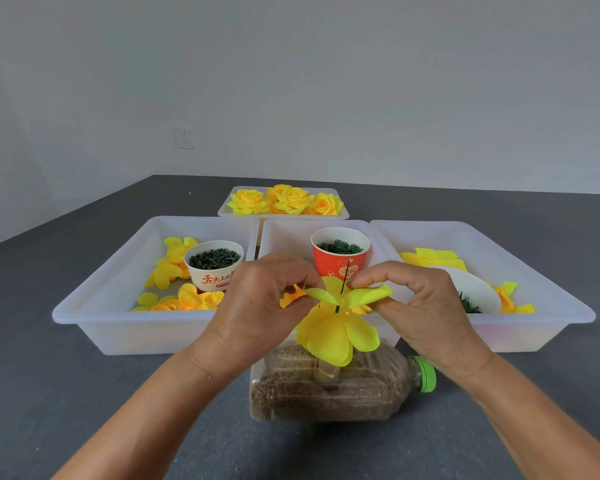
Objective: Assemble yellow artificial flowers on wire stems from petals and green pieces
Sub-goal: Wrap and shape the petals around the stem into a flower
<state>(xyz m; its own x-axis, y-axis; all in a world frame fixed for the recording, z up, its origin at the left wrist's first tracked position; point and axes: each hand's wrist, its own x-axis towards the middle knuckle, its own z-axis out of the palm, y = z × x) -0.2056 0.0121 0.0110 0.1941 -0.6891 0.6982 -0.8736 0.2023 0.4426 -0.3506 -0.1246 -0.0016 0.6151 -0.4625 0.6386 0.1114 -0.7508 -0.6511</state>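
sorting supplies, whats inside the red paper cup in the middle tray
The red cup holds a heap of small dark green ring-shaped pieces, filling it near the rim. Only the top layer shows; what lies deeper is hidden by the cup wall.

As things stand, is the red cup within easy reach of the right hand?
Probably yes. The right hand sits just in front of the red cup, with only the wire between them. But its fingers are pinching a petal and would have to let go first.
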